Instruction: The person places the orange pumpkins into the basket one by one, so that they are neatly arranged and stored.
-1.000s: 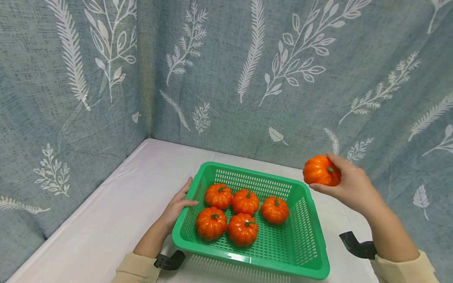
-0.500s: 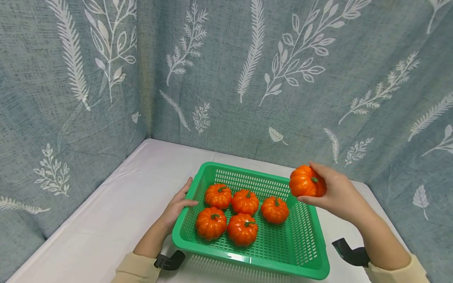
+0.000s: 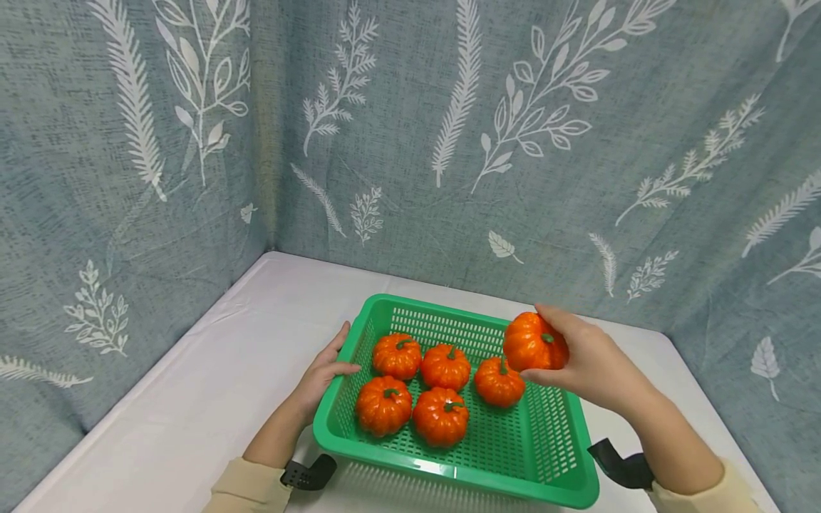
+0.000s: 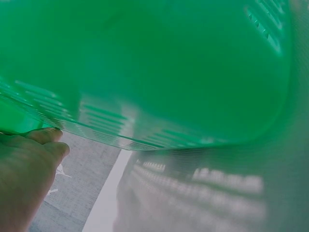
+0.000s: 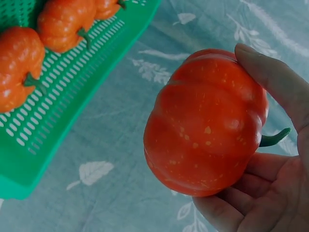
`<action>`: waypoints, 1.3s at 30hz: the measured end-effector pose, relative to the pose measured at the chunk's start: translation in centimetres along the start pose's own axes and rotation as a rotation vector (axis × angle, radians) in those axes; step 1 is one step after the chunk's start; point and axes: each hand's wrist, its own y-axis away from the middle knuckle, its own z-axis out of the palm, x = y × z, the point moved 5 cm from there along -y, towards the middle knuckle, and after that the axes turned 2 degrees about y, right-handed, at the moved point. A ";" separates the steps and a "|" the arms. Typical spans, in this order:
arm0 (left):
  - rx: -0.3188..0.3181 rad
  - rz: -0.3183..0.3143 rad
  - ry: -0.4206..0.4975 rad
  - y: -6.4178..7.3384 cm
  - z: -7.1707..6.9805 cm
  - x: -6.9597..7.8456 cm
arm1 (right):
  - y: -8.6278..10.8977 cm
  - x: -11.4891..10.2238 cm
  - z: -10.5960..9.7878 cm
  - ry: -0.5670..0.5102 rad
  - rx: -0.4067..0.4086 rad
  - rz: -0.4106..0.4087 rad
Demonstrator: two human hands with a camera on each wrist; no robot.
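Note:
My right hand (image 3: 593, 356) holds a small orange pumpkin (image 3: 531, 343) with a green stem above the right back part of the green basket (image 3: 410, 447). In the right wrist view, thumb and fingers span this pumpkin (image 5: 205, 125) from opposite sides, its stem toward the palm. Inside the basket sit several similar pumpkins, two of them at the front, one (image 3: 383, 406) near the left wall and another (image 3: 441, 417) beside it. The held one overlaps the rightmost pumpkin (image 3: 499, 383) in the head view. My left hand (image 3: 317, 381) grips the basket's left rim, thumb over the edge and fingers outside.
The basket, with slotted walls, stands on a white-covered table (image 3: 212, 370). Blue-grey curtains (image 3: 410, 142) with white leaf prints hang behind the table and along its sides. Each wrist wears a black strap (image 3: 309, 473).
My right hand has carried the pumpkin left and downward, from beyond the basket's right back corner to over its inside. The left hand and basket have stayed in place.

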 end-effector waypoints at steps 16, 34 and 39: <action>0.010 -0.011 -0.010 0.0 0.0 -0.1 | 0.1 -0.6 4.0 0.053 -0.114 -0.045; 0.010 -0.007 0.016 0.0 -0.1 0.0 | 0.4 -0.3 8.6 0.100 -0.480 -0.049; 0.012 -0.007 0.005 0.0 -0.1 -0.1 | 0.4 -0.2 9.3 0.104 -0.559 -0.044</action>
